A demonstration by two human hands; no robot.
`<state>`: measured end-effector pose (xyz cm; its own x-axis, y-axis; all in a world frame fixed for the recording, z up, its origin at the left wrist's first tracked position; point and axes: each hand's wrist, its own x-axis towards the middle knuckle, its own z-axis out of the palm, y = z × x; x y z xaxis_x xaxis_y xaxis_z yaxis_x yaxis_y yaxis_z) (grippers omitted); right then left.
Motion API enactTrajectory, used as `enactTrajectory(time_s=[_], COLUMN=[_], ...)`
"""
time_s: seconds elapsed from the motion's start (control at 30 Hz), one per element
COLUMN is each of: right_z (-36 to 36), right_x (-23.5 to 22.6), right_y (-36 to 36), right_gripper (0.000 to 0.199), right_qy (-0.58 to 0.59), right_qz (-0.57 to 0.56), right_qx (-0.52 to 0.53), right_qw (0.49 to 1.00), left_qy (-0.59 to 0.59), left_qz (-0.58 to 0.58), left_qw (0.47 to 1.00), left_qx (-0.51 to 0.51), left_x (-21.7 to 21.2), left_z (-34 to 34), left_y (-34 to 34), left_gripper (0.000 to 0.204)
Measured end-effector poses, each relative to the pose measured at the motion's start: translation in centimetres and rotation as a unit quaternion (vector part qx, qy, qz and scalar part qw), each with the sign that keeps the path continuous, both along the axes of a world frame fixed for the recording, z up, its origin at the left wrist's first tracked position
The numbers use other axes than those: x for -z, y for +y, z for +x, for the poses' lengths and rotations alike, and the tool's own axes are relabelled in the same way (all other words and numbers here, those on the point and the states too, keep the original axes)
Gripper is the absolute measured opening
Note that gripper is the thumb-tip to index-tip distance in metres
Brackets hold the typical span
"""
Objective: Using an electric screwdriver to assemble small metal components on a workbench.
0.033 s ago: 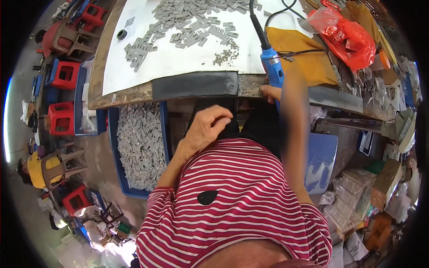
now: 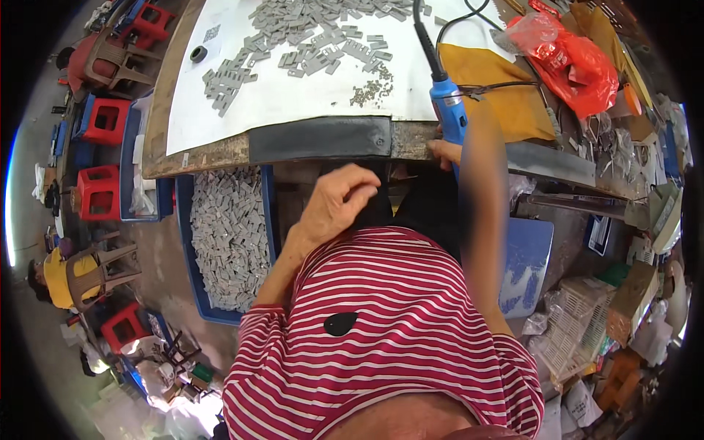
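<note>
My right hand [image 2: 445, 152] is closed around a blue corded power tool [image 2: 449, 110] at the table's front edge. The tool stands cord end up, and its lower end is mostly hidden behind my blurred right forearm. In front of the table edge, above my lap, my left hand [image 2: 339, 199] is held with curled fingers, the thumb close to the index finger. Anything between those fingers is hidden. On white paper [image 2: 293, 99] across the table lie many flat grey pieces [image 2: 315, 59], with a scatter of tiny metal bits [image 2: 372, 88] nearer to me.
A blue bin [image 2: 271, 220] full of grey pieces stands below the table at left. A black ring [image 2: 199, 54] sits on the paper. At right are a tan cloth [image 2: 491, 88], a red plastic bag [image 2: 576, 70] and a blue panel [image 2: 526, 264]. Red stools [image 2: 103, 194] stand at far left.
My left hand has risen slightly toward the table edge. The right hand and the tool stay nearly in place.
</note>
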<state>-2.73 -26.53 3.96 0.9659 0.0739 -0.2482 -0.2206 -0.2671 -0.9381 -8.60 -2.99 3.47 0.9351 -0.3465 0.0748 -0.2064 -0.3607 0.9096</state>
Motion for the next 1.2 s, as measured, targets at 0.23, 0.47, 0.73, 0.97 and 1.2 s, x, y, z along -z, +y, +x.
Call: enactTrajectory(time_s=[0.23, 0.47, 0.73, 0.97, 1.2], right_z=[0.2, 0.2, 0.6, 0.5, 0.7], right_x=[0.4, 0.0, 0.1, -0.4, 0.1], right_y=[0.2, 0.2, 0.0, -0.3, -1.1], right_gripper=[0.026, 0.032, 0.033, 0.038, 0.029], right_qy=[0.021, 0.028, 0.049, 0.051, -0.012], right_qz=[-0.003, -0.010, -0.008, 0.020, 0.013], right_qx=[0.008, 0.016, -0.001, -0.021, -0.046], right_qw=[1.000, 0.999, 0.999, 0.998, 0.999], left_qy=[-0.159, -0.064, -0.091, 0.012, 0.117], left_qz=[0.089, 0.109, 0.178, 0.141, 0.028], left_qw=[0.969, 0.981, 0.977, 0.989, 0.991], left_qx=[-0.166, -0.147, -0.070, -0.053, -0.052], left_x=[-0.2, 0.7, 1.0, 0.6, 1.2], left_z=[7.1, 9.8, 12.4, 14.2, 14.6], left_y=[3.3, 4.3, 2.4, 1.1, -0.4], left_gripper=[0.010, 0.019, 0.031, 0.029, 0.024])
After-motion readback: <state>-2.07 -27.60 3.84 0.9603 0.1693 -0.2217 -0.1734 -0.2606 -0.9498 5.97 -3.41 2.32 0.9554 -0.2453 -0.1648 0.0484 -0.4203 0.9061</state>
